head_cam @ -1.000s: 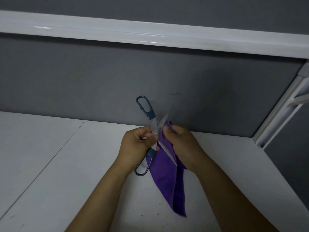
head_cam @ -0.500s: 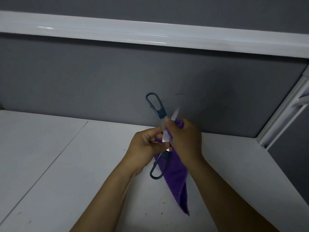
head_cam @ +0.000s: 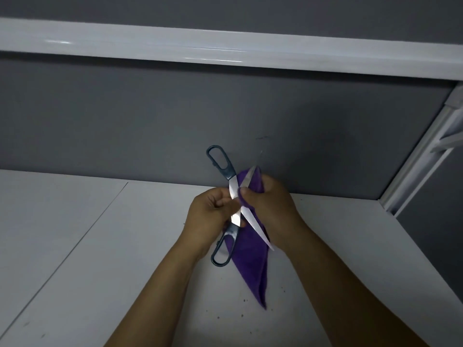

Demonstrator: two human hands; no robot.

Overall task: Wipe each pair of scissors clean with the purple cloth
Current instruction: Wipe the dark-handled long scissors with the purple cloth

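View: head, only one.
Scissors (head_cam: 233,187): held above the surface in front of the person, opened wide into an X. One dark handle loop points up and left, the other down. One blade tip points up and right, the other down and right.
Left hand (head_cam: 213,216): fingers curled and pinching the scissors at the crossing of the blades.
Right hand (head_cam: 271,204): fingers curled round the cloth (head_cam: 250,269), pressing it to the blades just right of the crossing. The thumb is covered by a fold of cloth.
Cloth position: purple, bunched in the right hand, with some showing above the fist behind the upper blade tip. The rest hangs in a long tail behind the lower handle. Cannot tell whether the tail tip touches the surface.
Change vs 0.5 s ago: both handle loops sit further left in view. The lower blade now shows bare down to its tip, where the right hand covered it before. More cloth shows above the fist. Both grips are unchanged.
Surface (head_cam: 95,271): white, with a thin seam running diagonally on the left and dark specks (head_cam: 244,300) near the cloth tail.
Room: grey panel (head_cam: 150,121) behind the surface, white rail (head_cam: 225,50) across its top, white frame (head_cam: 421,159) at the right corner.
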